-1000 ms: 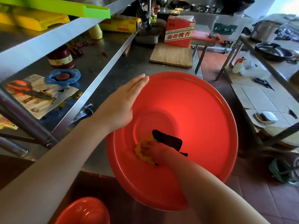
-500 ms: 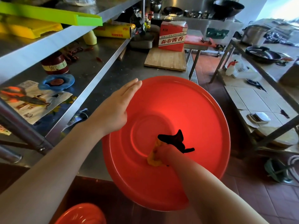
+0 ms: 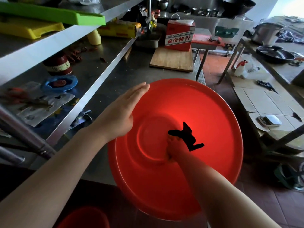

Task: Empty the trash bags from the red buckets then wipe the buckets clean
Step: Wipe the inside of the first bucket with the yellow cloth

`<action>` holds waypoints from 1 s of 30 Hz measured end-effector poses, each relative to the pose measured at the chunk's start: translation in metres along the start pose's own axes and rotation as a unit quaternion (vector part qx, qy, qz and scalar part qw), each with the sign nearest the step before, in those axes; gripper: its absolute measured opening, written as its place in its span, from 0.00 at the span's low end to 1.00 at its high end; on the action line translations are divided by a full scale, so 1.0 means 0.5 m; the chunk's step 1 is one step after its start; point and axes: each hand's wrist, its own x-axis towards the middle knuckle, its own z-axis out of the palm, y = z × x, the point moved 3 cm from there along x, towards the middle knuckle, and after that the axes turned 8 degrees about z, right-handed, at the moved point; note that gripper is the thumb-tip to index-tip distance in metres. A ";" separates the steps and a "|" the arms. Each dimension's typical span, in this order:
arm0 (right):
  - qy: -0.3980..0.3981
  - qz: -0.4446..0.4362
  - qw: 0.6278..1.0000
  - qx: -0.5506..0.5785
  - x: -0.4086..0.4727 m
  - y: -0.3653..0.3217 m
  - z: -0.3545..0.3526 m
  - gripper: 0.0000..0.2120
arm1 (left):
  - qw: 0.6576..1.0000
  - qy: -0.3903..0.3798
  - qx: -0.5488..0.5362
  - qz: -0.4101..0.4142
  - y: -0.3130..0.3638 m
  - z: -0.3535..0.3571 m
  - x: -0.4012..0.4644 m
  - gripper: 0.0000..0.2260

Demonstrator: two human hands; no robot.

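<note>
While daylight is coming in at the far right, a steel counter (image 3: 115, 76) is running from near left to the far middle of a cluttered kitchen. On the far left, a green board (image 3: 54, 14) and a yellow board (image 3: 31, 29) are lying on the upper shelf, and below them a dark jar (image 3: 57, 65) and a blue lid (image 3: 60, 83) are sitting on the lower shelf beside printed packets. Farther along, a yellow roll (image 3: 121, 29) is lying on the shelf end, and a red-and-white box (image 3: 180, 37) is standing on a wooden board (image 3: 171, 60).

Nearer, the left hand (image 3: 121, 112) is resting flat against the left rim of the big red bucket (image 3: 205, 102), fingers straight and together. The bucket is tipping its mouth toward the camera over the counter's near edge. Deep inside it, the right hand (image 3: 175, 146) is gripping a cloth (image 3: 187, 135), whose dark end is sticking up; the fingers themselves are hard to make out. A second red bucket (image 3: 85, 218) is showing at the bottom edge.

At right, a black pan (image 3: 276, 54) is sitting on a table, with flattened cardboard (image 3: 266, 101) on the shelf below.

Compared with half a second ago, the cloth's yellow part is now hidden behind the hand, and the hand is sitting slightly farther right on the bucket's floor.
</note>
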 end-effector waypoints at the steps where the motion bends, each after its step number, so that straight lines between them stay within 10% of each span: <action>1: 0.015 0.015 1.000 -0.021 0.006 0.011 0.002 0.31 | 1.000 -0.001 -0.002 0.001 0.002 0.001 0.002 0.41; 19: 0.216 0.049 0.975 -0.033 0.085 0.099 -0.087 0.24 | 1.000 -0.007 -0.015 0.017 0.010 0.011 0.026 0.40; 26: 0.265 0.124 0.944 0.151 0.077 0.087 -0.134 0.15 | 0.999 0.000 -0.011 0.034 0.021 0.016 0.033 0.40; 30: 0.184 0.129 0.918 0.327 0.089 0.074 -0.118 0.26 | 0.999 0.000 -0.012 0.041 0.030 0.018 0.039 0.40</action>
